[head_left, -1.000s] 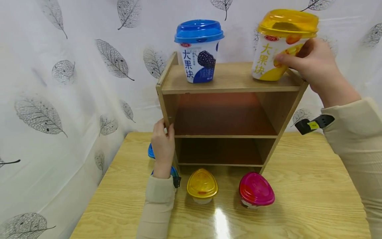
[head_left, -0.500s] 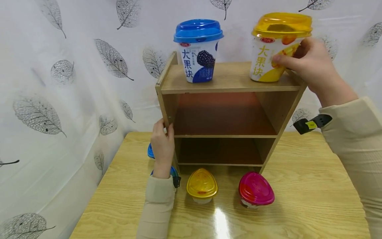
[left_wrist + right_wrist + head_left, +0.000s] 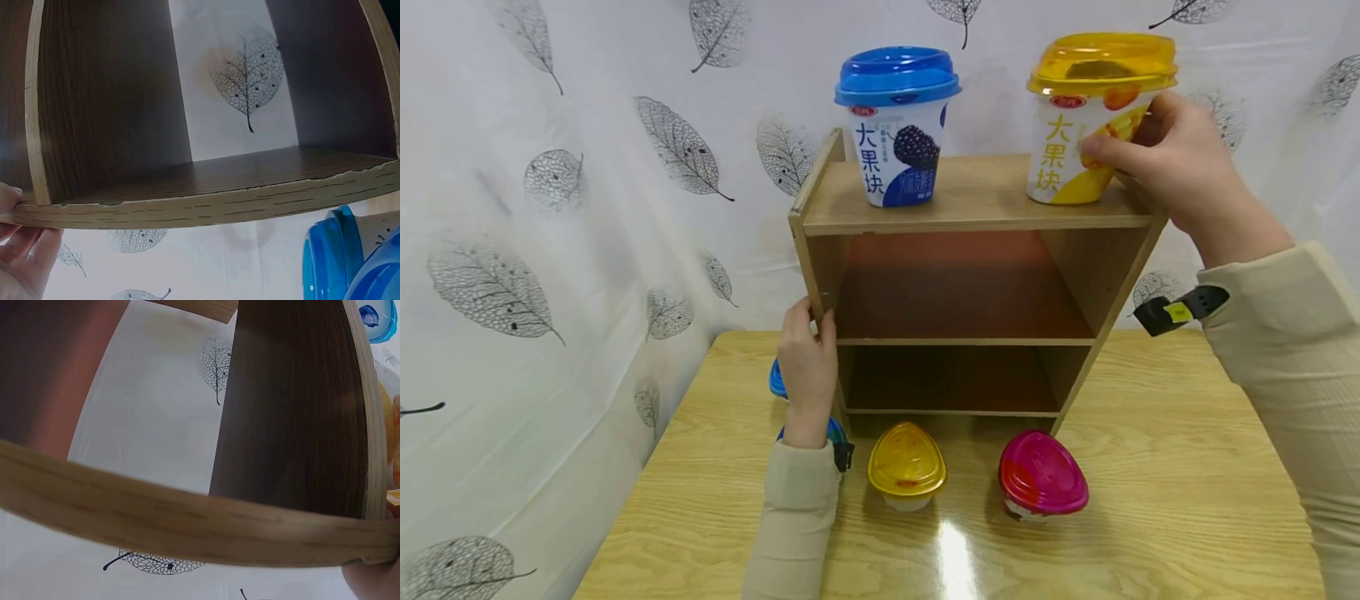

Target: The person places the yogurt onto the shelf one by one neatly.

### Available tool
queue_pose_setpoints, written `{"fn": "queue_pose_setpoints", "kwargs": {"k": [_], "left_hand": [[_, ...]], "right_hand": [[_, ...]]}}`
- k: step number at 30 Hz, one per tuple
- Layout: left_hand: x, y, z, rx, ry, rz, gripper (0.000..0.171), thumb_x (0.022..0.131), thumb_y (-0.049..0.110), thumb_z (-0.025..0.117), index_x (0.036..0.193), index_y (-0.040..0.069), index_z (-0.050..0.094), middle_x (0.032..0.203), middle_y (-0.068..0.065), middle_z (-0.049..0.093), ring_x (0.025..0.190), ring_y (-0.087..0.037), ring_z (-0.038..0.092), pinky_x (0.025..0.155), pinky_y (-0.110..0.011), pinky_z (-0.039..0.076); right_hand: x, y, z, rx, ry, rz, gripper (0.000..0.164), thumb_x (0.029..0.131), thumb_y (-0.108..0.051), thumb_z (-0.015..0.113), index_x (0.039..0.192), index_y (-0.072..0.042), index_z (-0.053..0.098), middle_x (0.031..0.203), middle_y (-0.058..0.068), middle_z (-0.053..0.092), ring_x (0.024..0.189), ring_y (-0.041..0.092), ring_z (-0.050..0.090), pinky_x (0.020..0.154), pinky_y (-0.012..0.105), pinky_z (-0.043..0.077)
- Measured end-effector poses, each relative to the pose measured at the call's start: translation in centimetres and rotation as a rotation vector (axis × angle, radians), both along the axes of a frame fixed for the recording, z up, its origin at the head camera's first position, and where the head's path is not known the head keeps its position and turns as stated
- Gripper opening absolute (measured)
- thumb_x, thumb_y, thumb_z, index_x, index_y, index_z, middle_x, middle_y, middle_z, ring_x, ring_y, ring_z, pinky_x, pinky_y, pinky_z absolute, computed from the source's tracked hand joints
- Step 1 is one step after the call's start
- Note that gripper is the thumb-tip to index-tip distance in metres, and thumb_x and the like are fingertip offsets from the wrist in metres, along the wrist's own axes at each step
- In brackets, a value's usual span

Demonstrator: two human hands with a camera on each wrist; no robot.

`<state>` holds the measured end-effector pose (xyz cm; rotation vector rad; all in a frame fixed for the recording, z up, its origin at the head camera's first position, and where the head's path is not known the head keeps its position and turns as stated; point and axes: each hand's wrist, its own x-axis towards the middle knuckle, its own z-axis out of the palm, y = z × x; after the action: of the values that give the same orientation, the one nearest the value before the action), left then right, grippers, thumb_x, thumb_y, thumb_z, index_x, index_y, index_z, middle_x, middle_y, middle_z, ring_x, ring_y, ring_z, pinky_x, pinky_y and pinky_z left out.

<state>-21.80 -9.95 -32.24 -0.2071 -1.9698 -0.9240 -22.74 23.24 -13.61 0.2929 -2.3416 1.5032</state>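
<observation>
My right hand holds a yogurt cup with a yellow lid between thumb and fingers. The cup stands upright on the right end of the wooden shelf's top board. In the right wrist view, only a bit of that hand shows at the corner. To the left on the same board is a blue-lidded yogurt cup with a blackberry picture. My left hand grips the shelf's left side panel. Its thumb lies inside the panel and its fingers outside, as the left wrist view shows of the hand.
On the table before the shelf stand a yellow-lidded cup and a pink-lidded cup. Two blue lids show partly behind my left hand and wrist. A leaf-patterned curtain hangs behind.
My right hand has moved slightly left and down with the yellow-lidded yogurt cup, which has gone from tilted to upright. The left hand keeps its grip on the panel.
</observation>
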Motion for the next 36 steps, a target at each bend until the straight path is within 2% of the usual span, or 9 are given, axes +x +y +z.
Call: {"fn": "queue_pose_setpoints", "kwargs": {"k": [7, 13, 17, 19, 23, 26, 30, 33, 36], "left_hand": [[0.1, 0.0, 0.0, 0.003, -0.003, -0.003, 0.019, 0.085, 0.006, 0.057, 0.099, -0.008, 0.056, 0.091, -0.02, 0.058, 0.082, -0.031, 0.058, 0.063, -0.038, 0.051], [0.1, 0.0, 0.0, 0.003, -0.018, -0.001, 0.02, 0.085, 0.006, 0.057, 0.099, -0.008, 0.056, 0.092, -0.02, 0.058, 0.083, -0.03, 0.058, 0.063, -0.037, 0.052], [0.1, 0.0, 0.0, 0.004, -0.01, 0.003, 0.019, 0.085, 0.006, 0.057, 0.099, -0.008, 0.056, 0.092, -0.021, 0.058, 0.083, -0.031, 0.058, 0.064, -0.038, 0.051], [0.1, 0.0, 0.0, 0.006, -0.001, 0.001, 0.019, 0.085, 0.005, 0.057, 0.099, -0.008, 0.056, 0.092, -0.021, 0.058, 0.083, -0.031, 0.058, 0.065, -0.039, 0.051], [0.1, 0.0, 0.0, 0.009, -0.001, -0.006, 0.019, 0.085, 0.006, 0.057, 0.099, -0.008, 0.056, 0.092, -0.021, 0.058, 0.083, -0.031, 0.058, 0.065, -0.039, 0.051], [0.1, 0.0, 0.0, 0.007, -0.008, -0.004, 0.02, 0.085, 0.006, 0.057, 0.099, -0.008, 0.056, 0.092, -0.021, 0.058, 0.083, -0.031, 0.058, 0.065, -0.039, 0.051], [0.2, 0.0, 0.1, 0.006, -0.008, -0.001, 0.02, 0.085, 0.006, 0.057, 0.099, -0.008, 0.056, 0.092, -0.021, 0.058, 0.083, -0.031, 0.058, 0.065, -0.039, 0.051], [0.1, 0.1, 0.1, 0.007, -0.006, -0.004, 0.02, 0.085, 0.005, 0.057, 0.099, -0.008, 0.056, 0.092, -0.021, 0.058, 0.083, -0.032, 0.058, 0.066, -0.039, 0.051], [0.1, -0.1, 0.1, -0.003, -0.009, 0.002, 0.02, 0.085, 0.005, 0.057, 0.099, -0.008, 0.056, 0.093, -0.021, 0.058, 0.084, -0.031, 0.057, 0.068, -0.039, 0.05]], "right_hand": [[0.2, 0.0, 0.0, 0.017, 0.009, 0.006, 0.052, 0.081, -0.018, 0.064, 0.128, -0.017, 0.041, 0.119, 0.004, 0.046, 0.103, 0.014, 0.046, 0.084, 0.012, 0.039], [0.7, 0.4, -0.4, -0.15, 0.066, 0.065, 0.051, 0.081, -0.006, 0.062, 0.127, -0.012, 0.041, 0.118, 0.003, 0.047, 0.106, 0.016, 0.044, 0.085, 0.013, 0.039], [1.5, 0.7, -1.4, -0.195, 0.115, 0.046, 0.054, 0.081, -0.005, 0.062, 0.13, -0.008, 0.038, 0.123, 0.006, 0.045, 0.111, 0.016, 0.042, 0.088, 0.013, 0.037], [2.0, 0.8, -2.0, -0.21, 0.142, 0.007, 0.056, 0.081, -0.004, 0.062, 0.131, -0.008, 0.037, 0.126, 0.008, 0.044, 0.114, 0.015, 0.041, 0.091, 0.014, 0.034], [3.1, 1.1, -3.3, -0.354, 0.23, -0.048, 0.054, 0.078, 0.001, 0.063, 0.127, -0.005, 0.041, 0.122, 0.009, 0.047, 0.114, 0.015, 0.043, 0.094, 0.015, 0.032], [4.1, 1.3, -4.7, -0.437, 0.317, -0.055, 0.048, 0.076, 0.006, 0.062, 0.121, -0.003, 0.046, 0.117, 0.009, 0.05, 0.112, 0.017, 0.045, 0.094, 0.017, 0.033], [5.7, 1.6, -7.2, -0.408, 0.424, -0.065, 0.046, 0.074, 0.01, 0.06, 0.117, 0.0, 0.049, 0.114, 0.012, 0.051, 0.111, 0.02, 0.046, 0.096, 0.022, 0.032], [6.6, 2.0, -9.2, -0.299, 0.5, -0.066, 0.047, 0.072, 0.011, 0.06, 0.116, 0.004, 0.049, 0.115, 0.014, 0.051, 0.111, 0.021, 0.046, 0.096, 0.025, 0.033], [7.3, 2.1, -11.2, -0.206, 0.551, -0.03, 0.049, 0.07, 0.013, 0.061, 0.117, 0.008, 0.048, 0.115, 0.014, 0.052, 0.111, 0.022, 0.047, 0.095, 0.025, 0.034]]}}
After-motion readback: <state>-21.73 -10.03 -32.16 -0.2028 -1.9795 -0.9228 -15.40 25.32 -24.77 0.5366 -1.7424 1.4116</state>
